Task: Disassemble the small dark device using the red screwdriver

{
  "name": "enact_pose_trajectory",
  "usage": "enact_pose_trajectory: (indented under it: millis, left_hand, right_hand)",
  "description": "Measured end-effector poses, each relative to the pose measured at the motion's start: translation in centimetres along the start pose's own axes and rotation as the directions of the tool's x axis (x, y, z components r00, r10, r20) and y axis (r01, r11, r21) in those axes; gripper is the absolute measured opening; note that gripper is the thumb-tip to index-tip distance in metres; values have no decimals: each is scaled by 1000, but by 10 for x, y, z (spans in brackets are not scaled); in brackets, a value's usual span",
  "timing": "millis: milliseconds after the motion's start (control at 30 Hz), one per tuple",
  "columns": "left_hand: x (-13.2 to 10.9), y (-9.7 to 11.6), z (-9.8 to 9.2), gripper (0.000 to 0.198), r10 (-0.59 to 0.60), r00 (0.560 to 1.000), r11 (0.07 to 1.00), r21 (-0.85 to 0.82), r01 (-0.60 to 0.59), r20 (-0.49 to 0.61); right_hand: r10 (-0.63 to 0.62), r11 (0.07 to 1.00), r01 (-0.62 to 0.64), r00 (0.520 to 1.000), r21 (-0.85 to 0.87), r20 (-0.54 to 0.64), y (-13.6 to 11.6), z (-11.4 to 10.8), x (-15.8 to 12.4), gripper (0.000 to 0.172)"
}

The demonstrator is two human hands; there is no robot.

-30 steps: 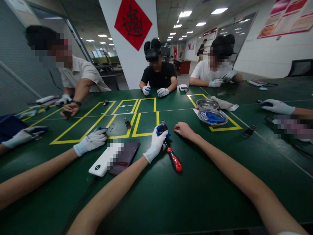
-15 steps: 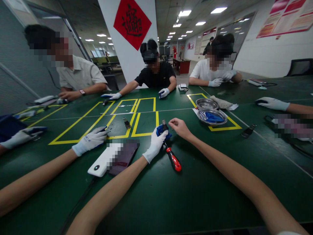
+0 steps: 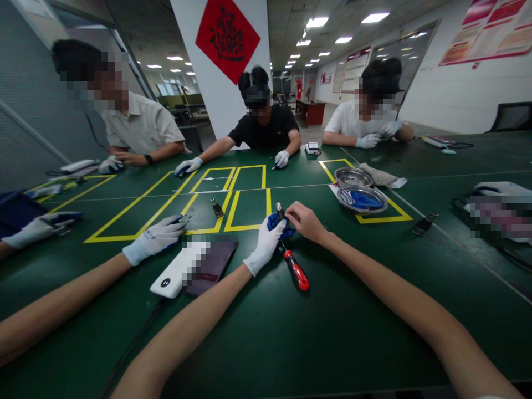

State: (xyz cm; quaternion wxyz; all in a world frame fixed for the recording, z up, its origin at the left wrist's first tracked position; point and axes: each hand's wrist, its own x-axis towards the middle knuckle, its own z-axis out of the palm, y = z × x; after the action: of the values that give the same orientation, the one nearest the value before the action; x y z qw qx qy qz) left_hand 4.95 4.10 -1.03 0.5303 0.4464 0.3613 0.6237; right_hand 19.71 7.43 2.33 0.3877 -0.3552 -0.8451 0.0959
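Dark cylindrical part (image 3: 280,212): head view, in the left hand (image 3: 268,240), metal tip up.
Left hand: gloved, fingers wrapped around the part.
Right hand (image 3: 308,223): bare, fingers curled just beside the part; cannot tell whether they pinch anything.
Screwdriver (image 3: 297,271): red-and-black handle near the left hand.

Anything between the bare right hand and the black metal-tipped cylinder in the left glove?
Nothing visible. The right hand has its fingertips right beside the black metal-tipped cylinder; can't tell if they touch. The red-and-black screwdriver sits below the left hand, on the camera side, outside that gap.
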Motion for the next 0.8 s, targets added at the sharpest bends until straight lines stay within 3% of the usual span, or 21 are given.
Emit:
enact_pose_trajectory:
  millis: [233,633,700,800]
  left_hand:
    - [0,-1,0,45,-6,1000,998,-66,7,17]
    - [3,0,0,40,78,997,997,0,-78,12]
    - [3,0,0,43,53,999,999,2,-53,5]
    - [3,-2,0,48,-12,1000,1000,-11,12,7]
  right_hand:
    - [-111,976,116,993,-183,36,4,1,-8,23]
    - [-87,995,86,996,57,2,13,4,-12,16]
    - [-27,991,30,999,128,-20,13,5,-10,14]
    - [189,942,-147,976,302,-112,15,7,-6,15]
